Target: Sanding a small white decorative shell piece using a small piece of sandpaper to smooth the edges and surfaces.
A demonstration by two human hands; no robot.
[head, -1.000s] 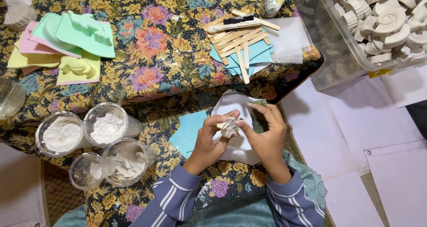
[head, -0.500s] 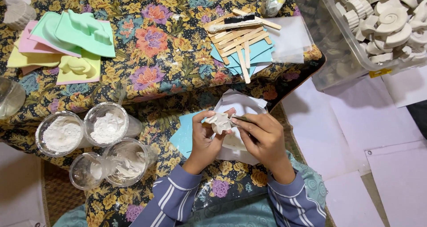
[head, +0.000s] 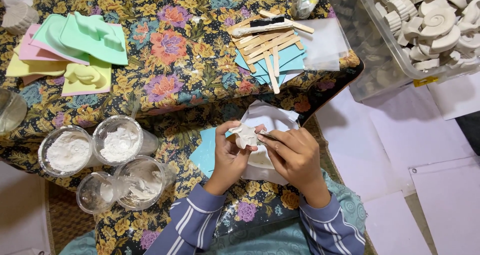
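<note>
Over the lap, both hands work a small white plaster piece (head: 246, 134).
Left hand (head: 231, 155) grips the piece; right hand (head: 295, 155) pinches a thin tool against it, above white paper (head: 272, 117), cups of powder (head: 95, 147) nearby.

The landmark is the pile of wooden sticks (head: 267, 42) on the counter (head: 185, 75). Left of the sticks runs a bare stretch of flowered cloth, open for a hand as far as the green and yellow moulds (head: 75, 50). Right of them, a clear bin (head: 380, 60) of white castings blocks passage. Nearer the person and leftward, four powder cups (head: 107, 162) crowd the edge.
</note>
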